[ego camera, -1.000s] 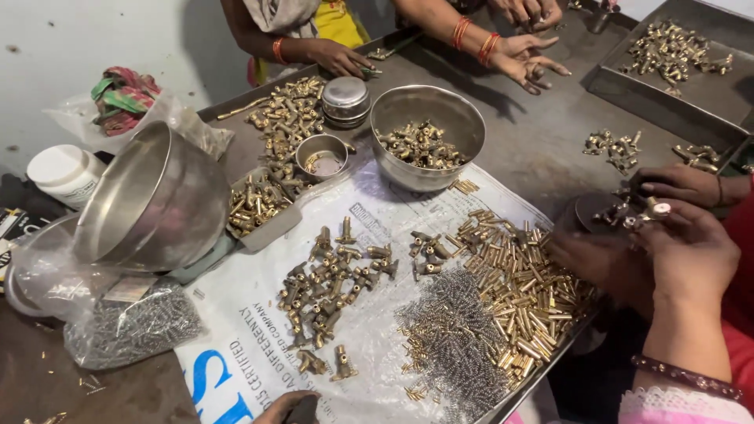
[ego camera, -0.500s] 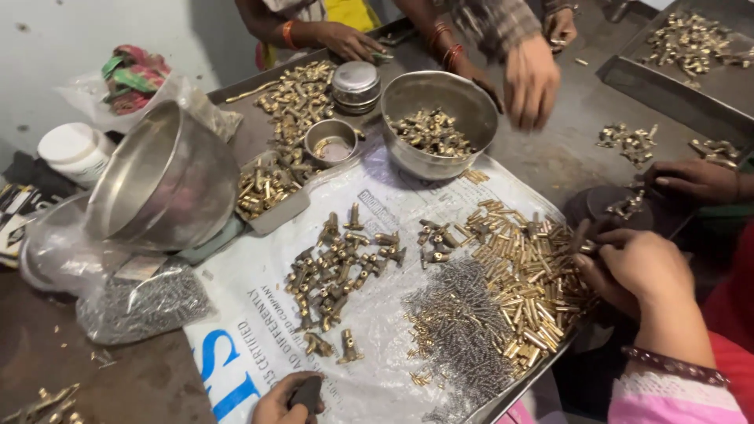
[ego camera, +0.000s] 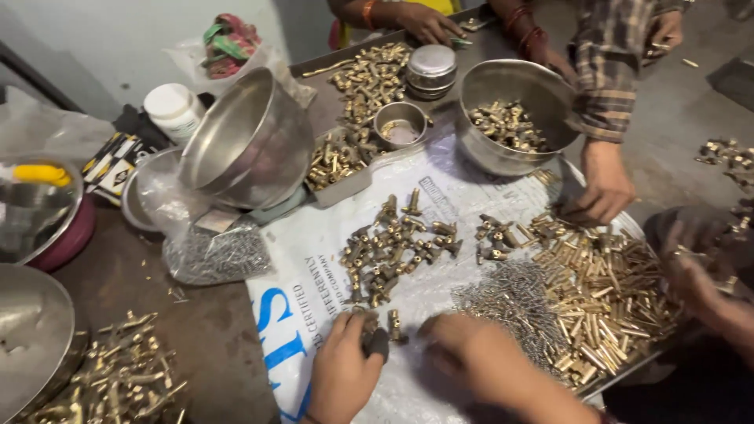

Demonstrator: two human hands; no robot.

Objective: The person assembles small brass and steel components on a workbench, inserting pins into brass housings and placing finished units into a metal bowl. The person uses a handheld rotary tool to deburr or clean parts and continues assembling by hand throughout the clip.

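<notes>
The left hand (ego camera: pixel 342 375) sits at six o'clock in the head view, its fingers curled closed around a small dark part with a brass fitting (ego camera: pixel 393 325) standing just beside the fingertips. The right hand (ego camera: pixel 479 361), just to its right at about five o'clock, lies palm down on the white printed sack (ego camera: pixel 314 275); it is blurred, so I cannot tell whether its fingers pinch anything. The nearest stock is the loose pile of brass fittings (ego camera: pixel 393 243) at the centre of the sack, with a heap of thin steel pins (ego camera: pixel 510 302) towards four o'clock and a spread of brass tubes (ego camera: pixel 605 290) at three o'clock. To do this fitting work well, it seems wise to keep the held piece steady low over the sack, so anything dropped lands on the white cloth and not among the pins. A co-worker's hand (ego camera: pixel 601 192) at two o'clock reaches into the tubes below the steel bowl (ego camera: pixel 510 118), so the piles are best kept apart. A tilted steel bowl (ego camera: pixel 251 141) rests at ten o'clock over a bag of pins (ego camera: pixel 216 255).
</notes>
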